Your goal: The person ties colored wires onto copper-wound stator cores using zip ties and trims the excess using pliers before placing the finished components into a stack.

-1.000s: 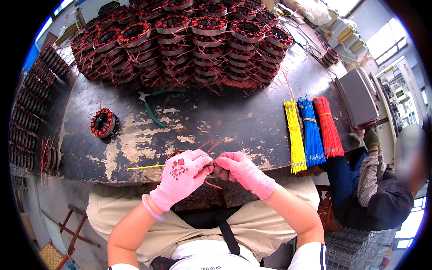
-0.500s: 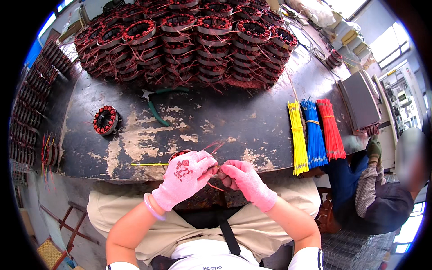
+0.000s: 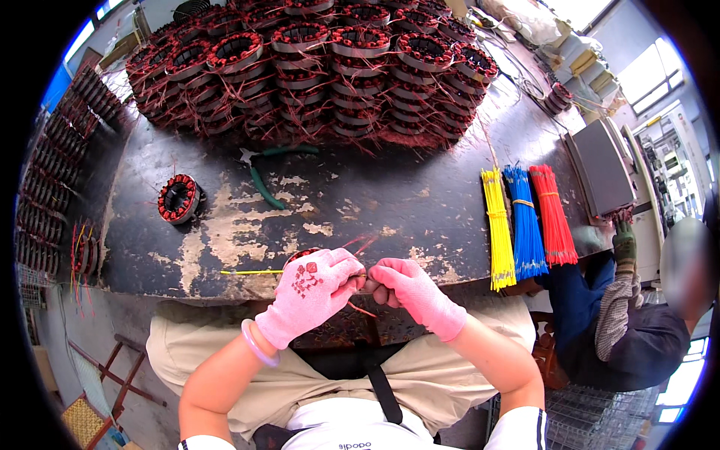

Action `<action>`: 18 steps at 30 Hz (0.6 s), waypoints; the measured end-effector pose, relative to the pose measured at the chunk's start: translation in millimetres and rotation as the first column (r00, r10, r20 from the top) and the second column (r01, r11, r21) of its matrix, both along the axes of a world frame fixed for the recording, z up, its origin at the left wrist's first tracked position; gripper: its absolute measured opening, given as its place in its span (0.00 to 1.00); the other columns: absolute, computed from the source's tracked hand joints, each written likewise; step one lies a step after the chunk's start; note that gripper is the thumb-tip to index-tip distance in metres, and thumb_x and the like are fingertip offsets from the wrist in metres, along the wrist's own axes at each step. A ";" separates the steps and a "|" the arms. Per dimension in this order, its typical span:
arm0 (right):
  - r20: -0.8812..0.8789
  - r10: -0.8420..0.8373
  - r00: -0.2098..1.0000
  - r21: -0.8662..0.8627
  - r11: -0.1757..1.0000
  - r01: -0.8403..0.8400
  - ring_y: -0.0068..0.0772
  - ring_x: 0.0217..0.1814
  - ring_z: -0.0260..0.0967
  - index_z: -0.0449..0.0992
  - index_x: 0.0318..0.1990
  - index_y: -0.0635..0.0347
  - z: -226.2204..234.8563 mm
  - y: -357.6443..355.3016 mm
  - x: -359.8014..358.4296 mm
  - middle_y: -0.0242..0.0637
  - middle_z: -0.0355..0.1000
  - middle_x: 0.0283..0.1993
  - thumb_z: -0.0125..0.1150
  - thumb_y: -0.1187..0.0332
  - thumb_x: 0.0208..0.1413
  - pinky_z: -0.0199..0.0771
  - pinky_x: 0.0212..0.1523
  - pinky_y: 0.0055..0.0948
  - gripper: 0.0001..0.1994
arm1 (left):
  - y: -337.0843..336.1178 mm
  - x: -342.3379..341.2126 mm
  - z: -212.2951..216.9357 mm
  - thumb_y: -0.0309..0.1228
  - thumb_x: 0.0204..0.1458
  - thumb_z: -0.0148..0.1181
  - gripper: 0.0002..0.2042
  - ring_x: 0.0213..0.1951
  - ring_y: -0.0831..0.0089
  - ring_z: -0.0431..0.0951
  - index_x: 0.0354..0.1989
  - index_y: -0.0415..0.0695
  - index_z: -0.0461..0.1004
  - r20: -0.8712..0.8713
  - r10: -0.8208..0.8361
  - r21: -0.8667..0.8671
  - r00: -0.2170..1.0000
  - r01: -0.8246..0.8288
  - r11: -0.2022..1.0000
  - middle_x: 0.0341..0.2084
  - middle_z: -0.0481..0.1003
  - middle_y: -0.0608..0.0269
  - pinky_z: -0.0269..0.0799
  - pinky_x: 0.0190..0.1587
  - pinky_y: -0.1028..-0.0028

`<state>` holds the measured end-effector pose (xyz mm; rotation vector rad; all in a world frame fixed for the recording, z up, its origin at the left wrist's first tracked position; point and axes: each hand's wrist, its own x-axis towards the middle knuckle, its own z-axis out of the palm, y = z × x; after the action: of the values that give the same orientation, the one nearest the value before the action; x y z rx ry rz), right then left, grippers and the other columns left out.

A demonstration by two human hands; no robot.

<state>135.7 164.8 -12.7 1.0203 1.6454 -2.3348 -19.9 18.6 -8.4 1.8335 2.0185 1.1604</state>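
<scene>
Both my hands wear pink gloves and meet fingertip to fingertip at the table's front edge. My left hand (image 3: 311,292) is closed on a yellow wire (image 3: 251,272), whose long end sticks out to the left. Beneath that hand a wound stator (image 3: 300,256) is mostly covered. Thin red winding wires (image 3: 364,244) rise from behind the hand, and one hangs below the fingers. My right hand (image 3: 420,298) pinches a wire end close to the left fingertips; the fingers largely hide the joint. A second stator (image 3: 179,199) lies farther left on the table.
Green-handled pliers (image 3: 266,180) lie beyond my hands. Tied bundles of yellow (image 3: 497,232), blue (image 3: 525,225) and red wires (image 3: 553,217) lie to the right. Stacked stators (image 3: 352,75) fill the table's back. A co-worker (image 3: 637,322) sits at the right.
My right hand has turned slightly and its fingers have curled in more. My left hand keeps nearly the same place and grip. The co-worker's gloved hand has moved up a little.
</scene>
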 end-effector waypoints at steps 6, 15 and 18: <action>0.022 0.230 0.973 0.996 0.074 -0.041 0.36 0.38 0.75 0.77 0.43 0.52 22.4 -13.6 11.5 0.31 0.76 0.38 0.63 0.64 0.55 0.75 0.37 0.34 0.09 | 0.0 1.0 -2.0 0.26 0.46 0.68 0.06 0.34 0.59 0.80 0.34 0.45 0.79 0.012 0.024 -0.011 1.000 -0.024 1.000 0.31 0.79 0.62 0.76 0.36 0.65; -0.026 0.399 0.917 0.982 -0.162 0.098 0.35 0.39 0.70 0.76 0.49 0.50 -5.1 -13.7 12.2 0.30 0.70 0.37 0.60 0.68 0.50 0.72 0.40 0.36 0.16 | 1.3 3.4 -1.2 0.28 0.47 0.69 0.07 0.35 0.59 0.81 0.35 0.44 0.79 -0.024 0.026 -0.043 0.999 -0.027 0.999 0.33 0.80 0.61 0.77 0.39 0.65; -0.013 0.431 0.902 0.979 -0.180 0.100 0.34 0.40 0.70 0.76 0.52 0.47 -2.6 -12.8 11.5 0.29 0.69 0.37 0.59 0.68 0.51 0.72 0.41 0.35 0.18 | -3.5 1.5 1.6 0.26 0.47 0.68 0.09 0.38 0.58 0.80 0.37 0.44 0.79 -0.046 0.004 -0.017 0.999 -0.005 1.000 0.37 0.80 0.60 0.77 0.43 0.64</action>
<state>147.2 152.1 -15.2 0.1459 3.5412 -0.4216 -18.4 15.1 -6.8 1.8651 2.0517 1.1086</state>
